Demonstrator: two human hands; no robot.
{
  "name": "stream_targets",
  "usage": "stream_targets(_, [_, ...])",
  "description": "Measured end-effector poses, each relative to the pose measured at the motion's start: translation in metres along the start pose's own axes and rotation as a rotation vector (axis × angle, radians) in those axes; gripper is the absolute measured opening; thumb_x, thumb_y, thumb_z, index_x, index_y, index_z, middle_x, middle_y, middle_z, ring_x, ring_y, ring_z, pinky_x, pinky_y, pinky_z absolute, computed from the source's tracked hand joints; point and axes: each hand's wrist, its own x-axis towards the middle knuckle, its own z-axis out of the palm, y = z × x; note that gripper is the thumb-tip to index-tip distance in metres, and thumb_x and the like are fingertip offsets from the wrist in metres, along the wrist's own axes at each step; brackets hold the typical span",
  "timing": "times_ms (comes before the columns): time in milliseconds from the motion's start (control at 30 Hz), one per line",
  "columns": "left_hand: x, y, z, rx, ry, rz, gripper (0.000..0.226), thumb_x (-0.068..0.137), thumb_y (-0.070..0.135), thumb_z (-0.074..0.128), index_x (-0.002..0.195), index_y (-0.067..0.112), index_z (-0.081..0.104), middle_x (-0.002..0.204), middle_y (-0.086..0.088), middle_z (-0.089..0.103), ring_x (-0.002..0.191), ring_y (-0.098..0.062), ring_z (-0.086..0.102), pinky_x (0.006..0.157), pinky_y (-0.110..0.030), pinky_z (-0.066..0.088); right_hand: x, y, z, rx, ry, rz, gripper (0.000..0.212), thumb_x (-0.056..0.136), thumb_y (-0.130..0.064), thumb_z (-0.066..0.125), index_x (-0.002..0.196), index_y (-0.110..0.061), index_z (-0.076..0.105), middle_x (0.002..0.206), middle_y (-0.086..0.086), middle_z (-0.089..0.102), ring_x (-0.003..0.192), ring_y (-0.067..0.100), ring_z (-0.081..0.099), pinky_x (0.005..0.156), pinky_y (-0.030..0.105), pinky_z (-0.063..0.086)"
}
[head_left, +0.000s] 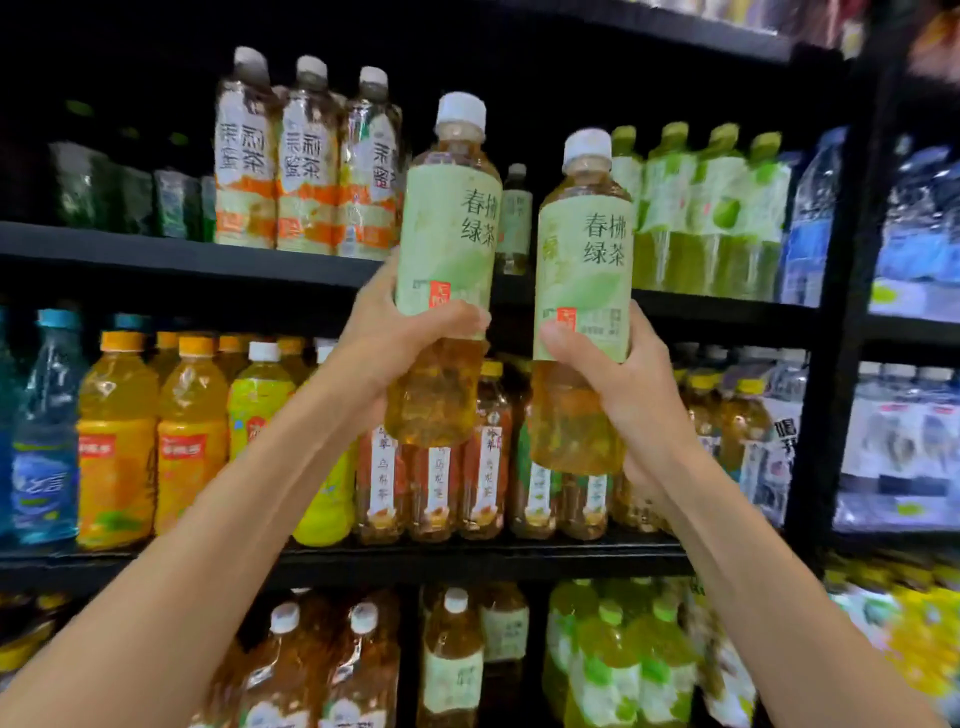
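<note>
Two matching green tea bottles with pale green labels and white caps are held up in front of a dark shop shelf. My left hand grips the left green tea bottle around its middle, fingers wrapped across the front. My right hand grips the right green tea bottle low on its label, thumb on the front. Both bottles stand upright, side by side and a little apart, level with the upper shelf board. One more bottle of the same tea stands far back in the gap behind them.
White-and-orange labelled tea bottles stand left of the gap and green-capped bottles right of it. The middle shelf carries orange juice bottles and brown tea bottles. Water bottles fill the rack at right.
</note>
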Motion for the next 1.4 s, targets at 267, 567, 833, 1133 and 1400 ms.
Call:
stream_targets(267, [0.069,0.037,0.026,0.052,0.039,0.108,0.039,0.078,0.013,0.070,0.109,0.027,0.051,0.105,-0.003,0.068,0.085,-0.019,0.071,0.072,-0.036,0.059,0.080,-0.001,-0.040,0.077,-0.021,-0.039,0.045,0.079,-0.031,0.070,0.121,-0.022,0.055,0.106,-0.001,0.068,0.090,0.012,0.068,0.066,0.022,0.055])
stream_targets(567, [0.154,0.039,0.029,0.093,0.028,0.139,0.048,0.078,0.015,0.071,0.115,0.029,0.045,0.110,-0.002,0.062,0.096,-0.020,0.066,0.069,-0.033,0.058,0.160,0.007,-0.031,0.137,-0.030,-0.015,0.043,0.077,-0.033,0.072,0.116,-0.025,0.055,0.105,-0.005,0.068,0.096,0.011,0.066,0.083,0.031,0.054])
stream_targets(833, [0.210,0.003,0.016,0.196,0.037,0.122,0.069,0.074,0.011,0.074,0.130,0.022,0.035,0.113,-0.001,0.060,0.103,-0.016,0.060,0.081,-0.032,0.053,0.206,0.016,-0.010,0.245,-0.124,0.150,0.041,0.077,-0.033,0.074,0.112,-0.018,0.060,0.105,0.011,0.070,0.092,0.028,0.069,0.082,0.045,0.056])
stream_targets(1133, [0.245,-0.030,0.013,0.335,0.009,0.027,0.079,0.077,0.016,0.074,0.138,0.021,0.023,0.108,0.005,0.053,0.097,-0.007,0.056,0.071,-0.023,0.050,0.251,0.027,-0.009,0.206,-0.159,0.210,0.061,0.074,-0.029,0.077,0.125,-0.017,0.047,0.111,0.010,0.065,0.094,0.024,0.067,0.077,0.040,0.056])
stream_targets(1400, [0.272,-0.043,0.004,0.404,-0.073,-0.101,0.077,0.087,0.019,0.065,0.145,0.017,0.013,0.109,0.004,0.052,0.086,0.001,0.050,0.062,-0.013,0.048,0.281,0.041,-0.012,0.107,-0.197,0.155,0.063,0.066,-0.029,0.082,0.117,-0.021,0.045,0.115,0.006,0.062,0.105,0.024,0.063,0.092,0.048,0.051])
